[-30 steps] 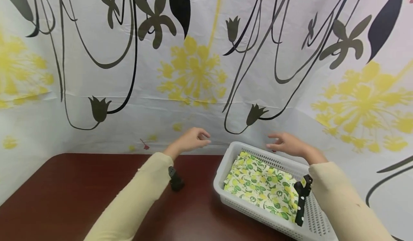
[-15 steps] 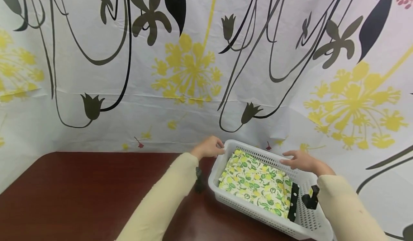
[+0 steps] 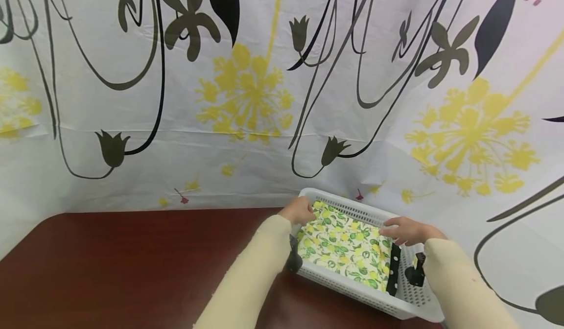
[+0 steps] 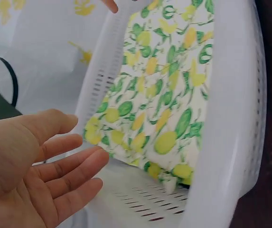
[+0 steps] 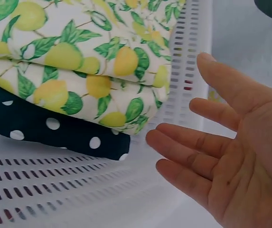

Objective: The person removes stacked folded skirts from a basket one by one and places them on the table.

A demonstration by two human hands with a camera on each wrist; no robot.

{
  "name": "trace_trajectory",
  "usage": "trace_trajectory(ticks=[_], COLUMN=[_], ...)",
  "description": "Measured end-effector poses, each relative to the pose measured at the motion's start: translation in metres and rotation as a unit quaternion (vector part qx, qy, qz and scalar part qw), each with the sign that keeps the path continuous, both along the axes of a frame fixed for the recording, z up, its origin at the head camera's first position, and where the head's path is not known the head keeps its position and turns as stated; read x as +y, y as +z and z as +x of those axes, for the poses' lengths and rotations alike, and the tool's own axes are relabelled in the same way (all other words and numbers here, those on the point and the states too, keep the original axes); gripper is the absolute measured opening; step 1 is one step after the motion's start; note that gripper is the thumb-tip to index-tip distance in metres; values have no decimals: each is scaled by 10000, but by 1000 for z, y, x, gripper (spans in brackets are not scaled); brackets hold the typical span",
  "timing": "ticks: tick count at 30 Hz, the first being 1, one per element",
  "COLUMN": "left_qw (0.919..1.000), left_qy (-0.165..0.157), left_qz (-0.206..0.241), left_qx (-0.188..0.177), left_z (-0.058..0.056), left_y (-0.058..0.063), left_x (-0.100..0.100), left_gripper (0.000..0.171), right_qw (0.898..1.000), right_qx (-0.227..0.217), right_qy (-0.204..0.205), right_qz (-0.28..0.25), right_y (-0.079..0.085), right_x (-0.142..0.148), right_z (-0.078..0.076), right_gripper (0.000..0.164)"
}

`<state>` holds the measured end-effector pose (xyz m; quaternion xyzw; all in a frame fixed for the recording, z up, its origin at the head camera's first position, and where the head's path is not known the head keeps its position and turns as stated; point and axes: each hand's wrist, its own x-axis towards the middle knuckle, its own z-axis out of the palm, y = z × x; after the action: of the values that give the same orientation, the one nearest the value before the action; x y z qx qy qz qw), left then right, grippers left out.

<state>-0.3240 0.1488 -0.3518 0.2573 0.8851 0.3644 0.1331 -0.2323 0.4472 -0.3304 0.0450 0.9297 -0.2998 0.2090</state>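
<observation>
Folded lemon-print cloth (image 3: 343, 246) lies in a white perforated plastic basket (image 3: 352, 292) on the right of the table. Along its right end runs a black polka-dot cloth strip (image 5: 55, 124). My left hand (image 3: 299, 211) is over the basket's far left corner, fingers relaxed near the cloth's edge in the left wrist view. At the far right side, my right hand (image 3: 407, 231) reaches over the basket wall, its fingers (image 5: 183, 183) loosely extended beside the cloth's corner. Neither hand holds anything.
The dark red-brown table (image 3: 132, 260) spreads out to the left of the basket. A white sheet with flower prints (image 3: 246, 99) hangs right behind the table and along the right side. Black wrist cameras (image 3: 416, 270) sit under the sleeves.
My left hand has moved right, from above the table to the basket's left corner. My right hand has come down toward the cloth's right end. The head view has shifted slightly right.
</observation>
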Motion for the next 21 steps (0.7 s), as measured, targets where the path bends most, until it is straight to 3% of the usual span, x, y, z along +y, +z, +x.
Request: trace_trajectory(ticks=[3,8,11,16,21], left_qw=[9997,9952,9937,9932,9937], left_qy=[201,624,830,1010,987], left_qz=[122,541,547,354,48], left_qx=[-113,-530,-510,-460,-522], left_z=[2,12,19,25,26], left_y=[-6,-6,-4,-5,-11], left_x=[5,10,12,18,23], left_gripper=[46,9,26,28,27], right_qw=[9995,9985,9981,9968,9950], right_qx=[-249,-394,-415,-542,-759], right_qy=[-137,-306,-427,-558,-489], right_qz=[-163,-244,-136,165,415], right_y=[-4,-8,-11,-21,-28], right_x=[1,3,0,-7,-14], right_z=[4,8,9,14,15], right_gripper=[70,69,63,62,66])
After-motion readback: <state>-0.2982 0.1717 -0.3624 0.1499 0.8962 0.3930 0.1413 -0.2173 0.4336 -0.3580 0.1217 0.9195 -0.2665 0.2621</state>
